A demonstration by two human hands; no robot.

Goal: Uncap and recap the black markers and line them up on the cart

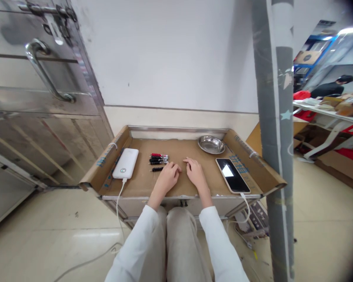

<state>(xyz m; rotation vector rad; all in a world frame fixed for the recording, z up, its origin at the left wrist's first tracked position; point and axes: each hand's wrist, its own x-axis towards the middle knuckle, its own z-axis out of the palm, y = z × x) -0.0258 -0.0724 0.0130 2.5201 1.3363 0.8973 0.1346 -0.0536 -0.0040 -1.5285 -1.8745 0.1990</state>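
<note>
My left hand (168,177) rests on the brown cardboard-lined table top, its fingers loosely bent and pointing right, with nothing seen in them. Just left of it lies a black pen (157,169), whose right end the hand hides. Beyond that hand, several more pens lie side by side, red pens (159,155) at the far side and black pens (157,161) nearer. My right hand (195,172) lies palm down on the cardboard, fingers stretched forward and holding nothing. A gap separates the two hands.
A white power bank (125,163) with a cable lies at the left. On the right are a phone (233,175), also cabled, and a round metal dish (211,145). Cardboard (247,150) rises along the table's sides. A grey wrapped pole (278,117) stands close right.
</note>
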